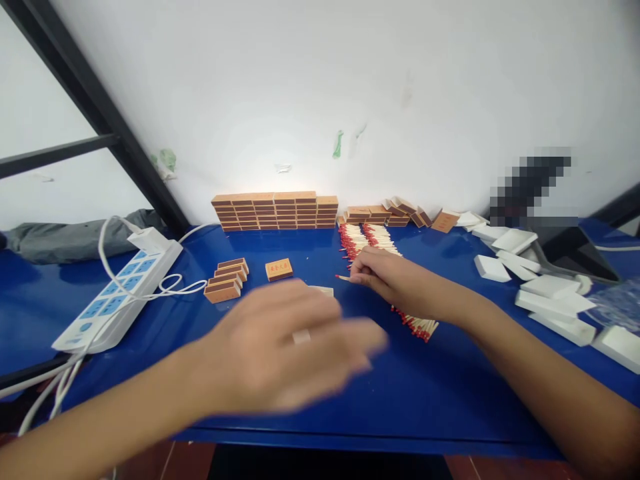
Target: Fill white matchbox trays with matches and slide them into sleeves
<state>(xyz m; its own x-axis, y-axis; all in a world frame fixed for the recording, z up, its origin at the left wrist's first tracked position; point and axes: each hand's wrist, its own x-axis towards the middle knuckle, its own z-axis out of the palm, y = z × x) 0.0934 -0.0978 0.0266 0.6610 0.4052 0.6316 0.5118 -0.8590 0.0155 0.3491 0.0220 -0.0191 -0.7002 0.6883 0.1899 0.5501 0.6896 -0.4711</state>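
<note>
My right hand [373, 273] pinches a match [343, 277], its red head pointing left. That hand is over a long row of loose red-headed matches [354, 239], which shows behind it and in front of it. My left hand [295, 347], smeared by motion, hovers nearer the camera with fingers stretched to the right and a gap between them. Behind it, partly hidden, is a white matchbox tray [323, 291]; a pale patch shows through the gap. One orange matchbox [279, 269] lies flat beyond the left hand, and several matchbox sleeves [223, 291] stand to its left.
Stacked matchboxes [275, 212] line the wall, with looser boxes [400, 212] to their right. Several white trays [550, 293] are scattered on the right of the blue table [450, 400]. A power strip [120, 293] with white cables lies left, near a dark metal frame [105, 113].
</note>
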